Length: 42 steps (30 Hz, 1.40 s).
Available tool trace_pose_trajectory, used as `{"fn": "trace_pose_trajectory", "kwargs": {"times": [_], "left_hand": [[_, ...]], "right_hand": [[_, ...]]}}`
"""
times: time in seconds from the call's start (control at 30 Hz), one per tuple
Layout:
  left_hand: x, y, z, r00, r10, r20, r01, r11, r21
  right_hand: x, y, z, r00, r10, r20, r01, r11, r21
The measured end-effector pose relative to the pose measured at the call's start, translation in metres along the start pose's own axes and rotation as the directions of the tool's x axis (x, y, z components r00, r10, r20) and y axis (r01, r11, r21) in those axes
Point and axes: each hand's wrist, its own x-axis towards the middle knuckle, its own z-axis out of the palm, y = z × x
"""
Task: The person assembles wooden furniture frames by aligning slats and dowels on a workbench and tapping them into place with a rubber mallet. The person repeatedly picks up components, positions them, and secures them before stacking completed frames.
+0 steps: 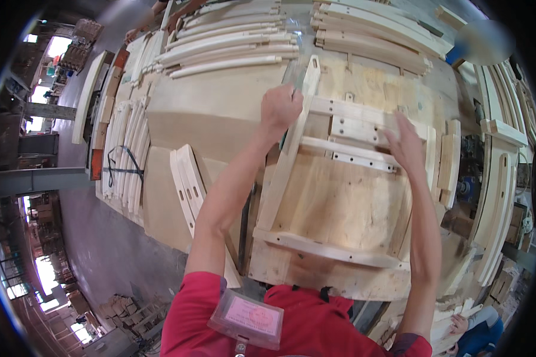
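Observation:
On a plywood board [333, 202] lies a pale wooden frame. Its long left post [292, 152] has a slot near the far end, and a curved rail [333, 249] with small holes runs along its near side. My left hand [281, 108] is closed in a fist against the left post's far part; what it grips, if anything, is hidden. Over the right end of a drilled crosspiece [358, 130], my right hand [406, 144] has its thumb apart and its fingers stretched, slightly blurred. A narrower strip with dark holes [363, 160] lies just nearer than the crosspiece.
Piles of wooden rails [232, 50] lie at the far side, with thicker pieces [375, 35] to their right. A strapped bundle of slats [125, 157] stands at left. Slotted posts [187, 184] rest by my left arm. A co-worker's hand [458, 324] shows at lower right.

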Motion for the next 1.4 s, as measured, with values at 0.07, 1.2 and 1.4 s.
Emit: {"fn": "trace_pose_trajectory", "kwargs": {"times": [0.07, 1.2, 1.4], "left_hand": [[-0.001, 0.008, 0.013, 0.999, 0.048, 0.008, -0.048, 0.999, -0.017], [0.018, 0.005, 0.063, 0.985, -0.168, 0.03, 0.163, 0.978, 0.131], [0.022, 0.007, 0.067, 0.982, -0.187, 0.035, 0.181, 0.974, 0.139]], "right_hand": [[0.037, 0.001, 0.029, 0.996, -0.002, 0.084, -0.001, 0.999, 0.04], [0.09, -0.01, 0.075, 0.983, 0.091, 0.159, -0.097, 0.995, 0.027], [0.095, -0.009, 0.071, 0.976, 0.132, 0.171, -0.143, 0.988, 0.056]]}}
